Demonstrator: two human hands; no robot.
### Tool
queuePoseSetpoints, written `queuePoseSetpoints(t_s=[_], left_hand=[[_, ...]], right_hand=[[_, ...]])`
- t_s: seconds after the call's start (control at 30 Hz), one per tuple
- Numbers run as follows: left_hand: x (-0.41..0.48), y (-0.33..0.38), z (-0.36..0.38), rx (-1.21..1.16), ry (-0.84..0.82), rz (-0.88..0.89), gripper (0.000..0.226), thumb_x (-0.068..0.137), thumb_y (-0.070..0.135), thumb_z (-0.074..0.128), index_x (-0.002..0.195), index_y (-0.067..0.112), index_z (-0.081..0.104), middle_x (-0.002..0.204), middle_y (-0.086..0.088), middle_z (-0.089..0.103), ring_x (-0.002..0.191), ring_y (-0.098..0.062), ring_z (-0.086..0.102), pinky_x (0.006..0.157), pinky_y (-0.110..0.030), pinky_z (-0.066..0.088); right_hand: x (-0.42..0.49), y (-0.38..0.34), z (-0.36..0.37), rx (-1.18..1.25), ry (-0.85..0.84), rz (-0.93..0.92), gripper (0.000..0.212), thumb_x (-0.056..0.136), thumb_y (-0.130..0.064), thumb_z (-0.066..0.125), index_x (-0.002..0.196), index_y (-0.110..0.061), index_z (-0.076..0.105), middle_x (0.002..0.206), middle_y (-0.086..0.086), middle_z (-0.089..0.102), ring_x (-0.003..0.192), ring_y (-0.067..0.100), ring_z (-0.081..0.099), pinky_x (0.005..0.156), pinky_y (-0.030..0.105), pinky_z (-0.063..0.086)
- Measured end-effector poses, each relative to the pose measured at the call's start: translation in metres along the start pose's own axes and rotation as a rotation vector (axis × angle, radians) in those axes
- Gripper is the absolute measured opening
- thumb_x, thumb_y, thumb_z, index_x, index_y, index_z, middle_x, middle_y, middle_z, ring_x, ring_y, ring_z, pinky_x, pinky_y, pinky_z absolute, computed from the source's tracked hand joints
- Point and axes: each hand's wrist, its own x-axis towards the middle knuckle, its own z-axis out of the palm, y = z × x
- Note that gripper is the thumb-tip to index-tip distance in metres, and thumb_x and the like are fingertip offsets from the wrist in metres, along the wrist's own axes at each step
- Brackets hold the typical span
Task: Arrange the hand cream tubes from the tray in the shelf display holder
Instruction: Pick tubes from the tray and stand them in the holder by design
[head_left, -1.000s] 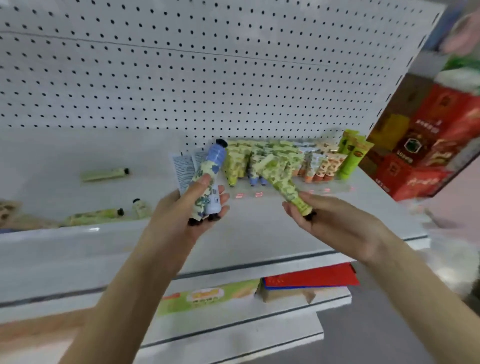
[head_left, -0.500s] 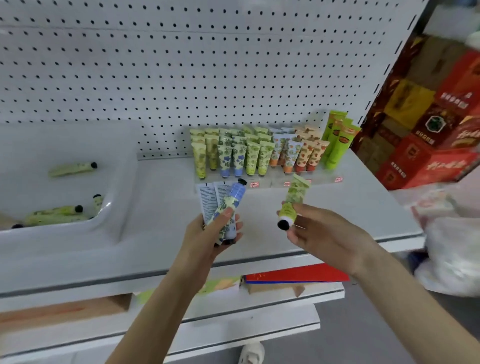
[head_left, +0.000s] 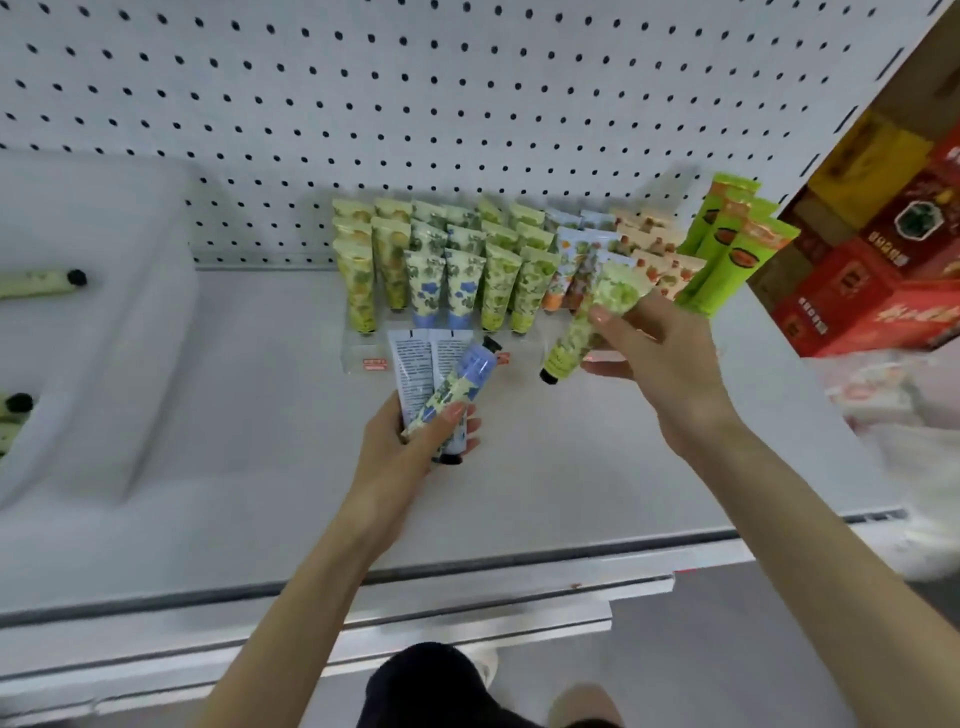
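Left hand (head_left: 410, 447) grips three tubes (head_left: 415, 364), fingers curled round them. Right hand (head_left: 660, 364) pinches green tube (head_left: 569, 340) just near-right of display holder (head_left: 356, 358).

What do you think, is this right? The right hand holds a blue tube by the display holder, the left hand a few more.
No. In the head view the right hand holds a green tube, not blue, by the display holder; the left hand holds a few more tubes.
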Motion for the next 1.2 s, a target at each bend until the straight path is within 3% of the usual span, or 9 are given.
queuePoseSetpoints(t_s=[0.1, 0.23, 0.37, 0.5, 0.67, 0.77, 1.0, 1.2], left_hand=[[0.001, -0.006, -0.001, -0.008, -0.012, 0.028, 0.041, 0.075, 0.027, 0.066, 0.115, 0.021, 0.060, 0.102, -0.008, 0.074, 0.093, -0.024, 0.072, 0.073, -0.029, 0.057], [0.003, -0.009, 0.000, -0.001, -0.007, 0.053, 0.042, 0.075, 0.026, 0.066, 0.116, 0.018, 0.059, 0.100, -0.008, 0.074, 0.092, -0.024, 0.072, 0.072, -0.028, 0.057], [0.004, -0.009, 0.000, -0.007, -0.004, 0.046, 0.043, 0.072, 0.026, 0.067, 0.114, 0.019, 0.060, 0.101, -0.010, 0.073, 0.092, -0.025, 0.072, 0.072, -0.029, 0.057], [0.006, -0.009, 0.000, 0.001, 0.003, 0.064, 0.041, 0.071, 0.027, 0.068, 0.111, 0.020, 0.060, 0.099, -0.008, 0.073, 0.090, -0.024, 0.072, 0.071, -0.028, 0.057], [0.006, -0.010, 0.001, -0.009, 0.014, 0.075, 0.038, 0.075, 0.023, 0.066, 0.112, 0.019, 0.059, 0.102, -0.010, 0.072, 0.089, -0.022, 0.072, 0.070, -0.027, 0.057], [0.006, -0.010, 0.000, 0.000, 0.001, 0.071, 0.036, 0.078, 0.019, 0.065, 0.114, 0.017, 0.059, 0.102, -0.008, 0.072, 0.088, -0.020, 0.073, 0.069, -0.026, 0.057], [0.007, -0.010, 0.000, -0.013, -0.001, 0.077, 0.043, 0.073, 0.025, 0.067, 0.114, 0.019, 0.058, 0.104, -0.009, 0.071, 0.089, -0.022, 0.072, 0.071, -0.028, 0.057], [0.007, -0.010, 0.000, -0.019, -0.011, 0.081, 0.042, 0.071, 0.028, 0.068, 0.112, 0.021, 0.060, 0.103, -0.009, 0.072, 0.089, -0.021, 0.072, 0.071, -0.028, 0.057]], right_hand=[[0.015, 0.007, 0.011, -0.047, 0.059, -0.117, 0.028, 0.083, -0.017, 0.072, 0.081, 0.001, 0.050, 0.076, 0.023, 0.057, 0.072, 0.029, 0.067, 0.065, 0.034, 0.060], [0.034, 0.019, 0.023, -0.178, 0.060, -0.246, 0.029, 0.081, -0.025, 0.074, 0.081, -0.013, 0.048, 0.066, 0.002, 0.056, 0.073, 0.029, 0.067, 0.072, 0.050, 0.056], [0.044, 0.030, 0.031, -0.298, 0.074, -0.330, 0.032, 0.081, -0.029, 0.074, 0.076, -0.013, 0.046, 0.068, 0.003, 0.059, 0.069, 0.021, 0.061, 0.063, 0.031, 0.048], [0.049, 0.039, 0.035, -0.390, 0.052, -0.363, 0.034, 0.081, -0.029, 0.074, 0.080, -0.006, 0.048, 0.064, 0.004, 0.056, 0.060, 0.019, 0.049, 0.058, 0.028, 0.039], [0.051, 0.044, 0.037, -0.429, 0.043, -0.359, 0.039, 0.081, -0.029, 0.074, 0.067, -0.019, 0.038, 0.059, -0.012, 0.046, 0.053, -0.008, 0.047, 0.050, 0.009, 0.033], [0.053, 0.042, 0.038, -0.466, 0.032, -0.345, 0.035, 0.080, -0.030, 0.074, 0.076, -0.007, 0.049, 0.064, -0.011, 0.052, 0.060, -0.004, 0.049, 0.054, 0.005, 0.035], [0.051, 0.039, 0.036, -0.509, -0.007, -0.351, 0.031, 0.079, -0.027, 0.075, 0.076, -0.010, 0.049, 0.067, -0.012, 0.053, 0.064, -0.006, 0.052, 0.056, 0.005, 0.037], [0.050, 0.038, 0.036, -0.512, -0.017, -0.360, 0.028, 0.079, -0.026, 0.075, 0.078, -0.009, 0.053, 0.071, -0.005, 0.058, 0.070, 0.010, 0.058, 0.062, 0.012, 0.043]])
